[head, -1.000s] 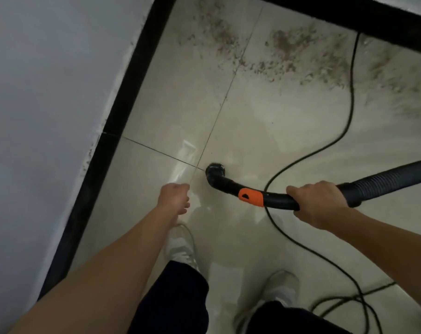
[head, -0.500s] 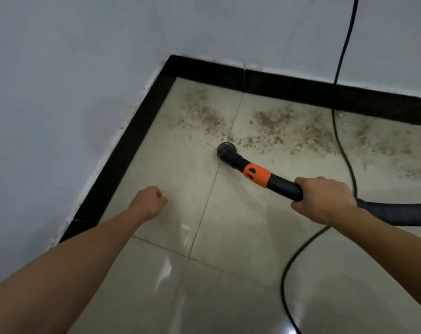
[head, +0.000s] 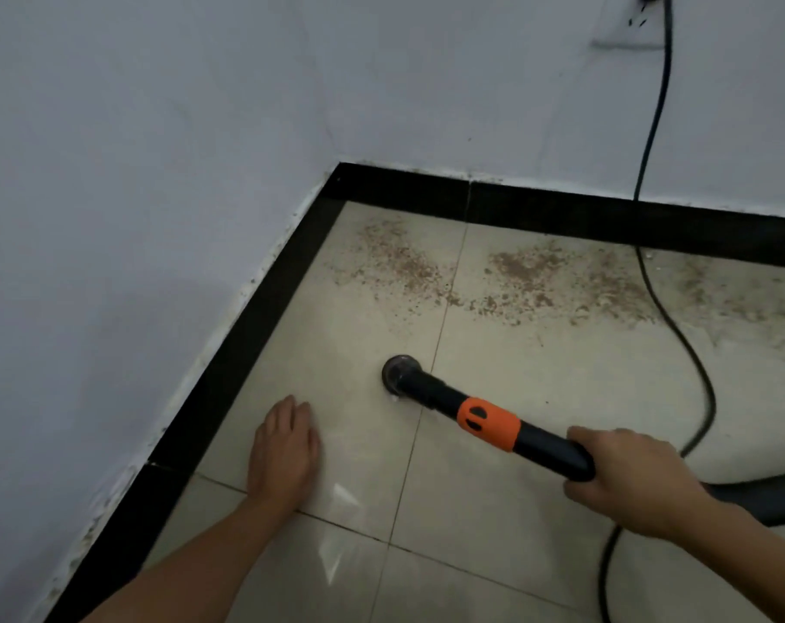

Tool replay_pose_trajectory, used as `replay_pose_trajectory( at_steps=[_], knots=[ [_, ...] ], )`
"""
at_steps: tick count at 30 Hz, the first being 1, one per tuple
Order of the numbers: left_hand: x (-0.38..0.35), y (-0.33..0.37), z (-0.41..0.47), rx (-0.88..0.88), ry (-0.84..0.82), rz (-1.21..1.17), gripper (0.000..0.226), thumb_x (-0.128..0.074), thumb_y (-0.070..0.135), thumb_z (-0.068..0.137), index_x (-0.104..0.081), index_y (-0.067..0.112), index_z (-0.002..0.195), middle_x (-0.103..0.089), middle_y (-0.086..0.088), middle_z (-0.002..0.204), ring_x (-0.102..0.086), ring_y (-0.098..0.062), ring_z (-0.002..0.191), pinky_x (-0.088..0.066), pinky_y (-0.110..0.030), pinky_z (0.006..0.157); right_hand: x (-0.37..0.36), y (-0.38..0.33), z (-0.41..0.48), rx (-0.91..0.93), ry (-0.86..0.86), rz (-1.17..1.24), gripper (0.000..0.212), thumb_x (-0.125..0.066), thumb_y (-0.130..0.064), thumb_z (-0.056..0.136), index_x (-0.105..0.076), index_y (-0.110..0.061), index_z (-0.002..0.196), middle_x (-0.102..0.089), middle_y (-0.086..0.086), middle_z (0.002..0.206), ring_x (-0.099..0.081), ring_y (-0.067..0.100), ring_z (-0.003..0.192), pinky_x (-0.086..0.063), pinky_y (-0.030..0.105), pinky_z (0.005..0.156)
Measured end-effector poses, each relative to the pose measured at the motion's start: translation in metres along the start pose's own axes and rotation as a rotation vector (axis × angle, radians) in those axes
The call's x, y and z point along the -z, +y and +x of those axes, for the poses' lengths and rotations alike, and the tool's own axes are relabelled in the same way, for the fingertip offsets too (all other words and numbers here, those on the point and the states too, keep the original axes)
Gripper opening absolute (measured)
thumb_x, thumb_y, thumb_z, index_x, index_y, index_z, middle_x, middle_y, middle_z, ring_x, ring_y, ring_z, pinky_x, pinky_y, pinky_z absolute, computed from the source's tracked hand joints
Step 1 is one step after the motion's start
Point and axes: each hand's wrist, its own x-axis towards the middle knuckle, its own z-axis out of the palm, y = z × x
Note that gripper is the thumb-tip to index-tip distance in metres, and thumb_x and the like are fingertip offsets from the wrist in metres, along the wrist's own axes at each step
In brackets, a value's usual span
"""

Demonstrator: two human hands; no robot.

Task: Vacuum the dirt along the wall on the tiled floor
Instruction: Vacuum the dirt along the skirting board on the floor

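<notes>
Two hands, one vacuum. My right hand (head: 629,478) is wrapped round the back end of the wand (head: 548,445), fingers curled under it, just where the one grey hose (head: 759,496) leaves toward the right edge. My left hand (head: 285,447) holds nothing: palm down, fingers straight and together, low over the floor (head: 494,510) beside the left skirting (head: 229,388). I cannot tell whether it touches the tile.

The wand is a single black tube with one orange collar (head: 487,422) about halfway along. Its long axis runs on a slant from my right hand, near me on the right, away to the left, toward the corner where the two walls (head: 157,128) meet. At the far end the one round nozzle (head: 399,375) turns mouth-down to the floor, just left of the grout line that runs away from me, between my left hand and the dirt (head: 516,276).

The dirt lies beyond the nozzle, apart from it, along the far wall — two thick brown patches, one on each side of that grout line, and a thinner smear trailing off right.

Two grout lines cross near me, marking four tiles. One black cord (head: 651,128) drops from the one socket (head: 629,24) on the far wall, crosses the dirt and loops behind my right hand.
</notes>
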Motion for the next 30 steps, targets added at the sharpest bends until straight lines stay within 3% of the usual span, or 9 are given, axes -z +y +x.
replay_pose_trajectory(
  at_steps=[6, 13, 18, 20, 22, 27, 30],
  knots=[
    [-0.004, -0.006, -0.005, -0.004, 0.011, -0.112, 0.053, -0.032, 0.031, 0.088, -0.064, 0.001, 0.117, -0.058, -0.025, 0.127, -0.057, -0.039, 0.115, -0.049, -0.048, 0.091, 0.005, -0.025, 0.023, -0.154, 0.034, 0.218, 0.020, -0.068, -0.039, 0.079, -0.052, -0.028, 0.085, -0.060, -0.008, 0.074, -0.059, 0.012, 0.067, -0.039, 0.026, 0.053],
    [-0.016, -0.013, -0.012, -0.007, 0.106, -0.219, 0.051, -0.030, 0.028, 0.093, -0.058, 0.002, 0.127, -0.051, -0.021, 0.138, -0.047, -0.034, 0.129, -0.039, -0.043, 0.105, 0.019, -0.059, 0.039, -0.176, 0.148, 0.114, 0.022, -0.067, -0.042, 0.080, -0.054, -0.030, 0.092, -0.059, -0.009, 0.073, -0.059, 0.016, 0.068, -0.036, 0.027, 0.053],
    [-0.019, -0.016, -0.013, 0.006, 0.160, -0.292, 0.050, -0.028, 0.022, 0.092, -0.053, 0.001, 0.130, -0.047, -0.022, 0.141, -0.044, -0.035, 0.131, -0.038, -0.044, 0.106, -0.011, -0.063, -0.009, 0.035, -0.035, -0.026, 0.027, -0.052, -0.054, 0.078, -0.046, -0.035, 0.096, -0.049, -0.009, 0.069, -0.062, 0.012, 0.080, -0.034, 0.024, 0.057],
    [-0.020, -0.016, -0.012, 0.013, 0.194, -0.329, 0.050, -0.031, 0.016, 0.089, -0.050, 0.000, 0.132, -0.044, -0.022, 0.143, -0.042, -0.036, 0.132, -0.037, -0.045, 0.107, -0.022, -0.052, -0.028, 0.060, -0.091, -0.057, 0.039, -0.043, -0.059, 0.072, -0.048, -0.034, 0.100, -0.045, -0.009, 0.066, -0.065, 0.014, 0.089, -0.038, 0.026, 0.063],
    [-0.022, -0.015, -0.013, 0.020, 0.217, -0.360, 0.049, -0.037, 0.008, 0.086, -0.049, -0.001, 0.133, -0.043, -0.023, 0.143, -0.041, -0.037, 0.131, -0.038, -0.046, 0.106, -0.023, -0.045, -0.031, 0.033, -0.123, -0.094, 0.031, -0.048, -0.057, 0.075, -0.045, -0.035, 0.097, -0.044, -0.009, 0.065, -0.066, 0.015, 0.091, -0.037, 0.025, 0.064],
    [-0.021, -0.015, -0.015, 0.029, 0.192, -0.342, 0.053, -0.027, 0.015, 0.084, -0.056, -0.003, 0.125, -0.050, -0.026, 0.135, -0.049, -0.042, 0.123, -0.045, -0.049, 0.100, -0.001, -0.062, 0.024, -0.113, 0.066, -0.007, 0.021, -0.063, -0.045, 0.082, -0.050, -0.032, 0.094, -0.061, -0.008, 0.079, -0.063, 0.018, 0.080, -0.039, 0.028, 0.059],
    [-0.013, -0.015, -0.009, 0.015, 0.170, -0.281, 0.051, -0.030, 0.019, 0.083, -0.060, -0.002, 0.118, -0.055, -0.025, 0.129, -0.055, -0.042, 0.116, -0.048, -0.050, 0.093, 0.017, -0.073, 0.061, -0.213, 0.156, 0.147, 0.020, -0.067, -0.038, 0.081, -0.056, -0.029, 0.095, -0.061, -0.004, 0.076, -0.060, 0.018, 0.069, -0.039, 0.027, 0.056]
  ],
)
